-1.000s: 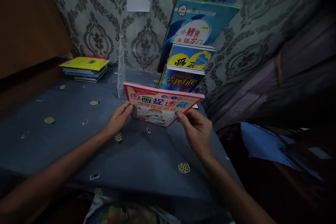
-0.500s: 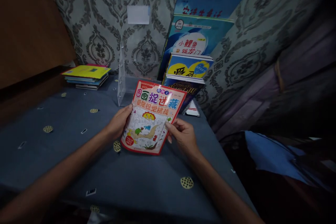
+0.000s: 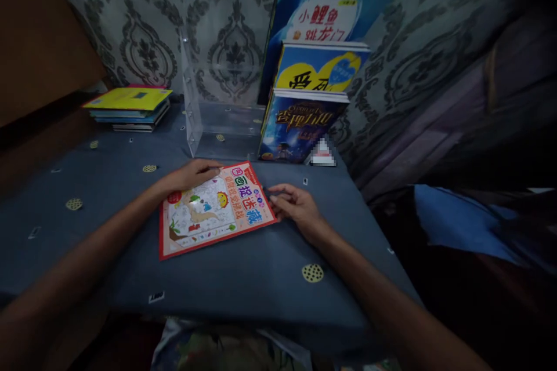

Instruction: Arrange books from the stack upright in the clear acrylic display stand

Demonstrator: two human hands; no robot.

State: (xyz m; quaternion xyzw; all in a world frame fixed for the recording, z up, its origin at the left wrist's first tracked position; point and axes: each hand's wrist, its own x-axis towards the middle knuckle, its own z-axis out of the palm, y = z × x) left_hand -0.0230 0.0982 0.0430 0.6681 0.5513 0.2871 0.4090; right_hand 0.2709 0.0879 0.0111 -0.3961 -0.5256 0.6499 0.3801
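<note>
While gripping the book [image 3: 213, 208] along its far edge with the left hand [image 3: 190, 177], apparently turning it sideways, holding it on or just over the table [image 3: 243, 287]. Curling the right hand [image 3: 301, 210] loosely beside the title [image 3: 246, 197] end, not showing clearly whether gripping. Judging by this pose, seemingly calling next for a steadier right-hand hold at that end. Compared with half a second ago, lying crosswise, aiming the title toward the right hand, and no longer covering the dark blue book [image 3: 291, 130] beyond that hand.
</note>
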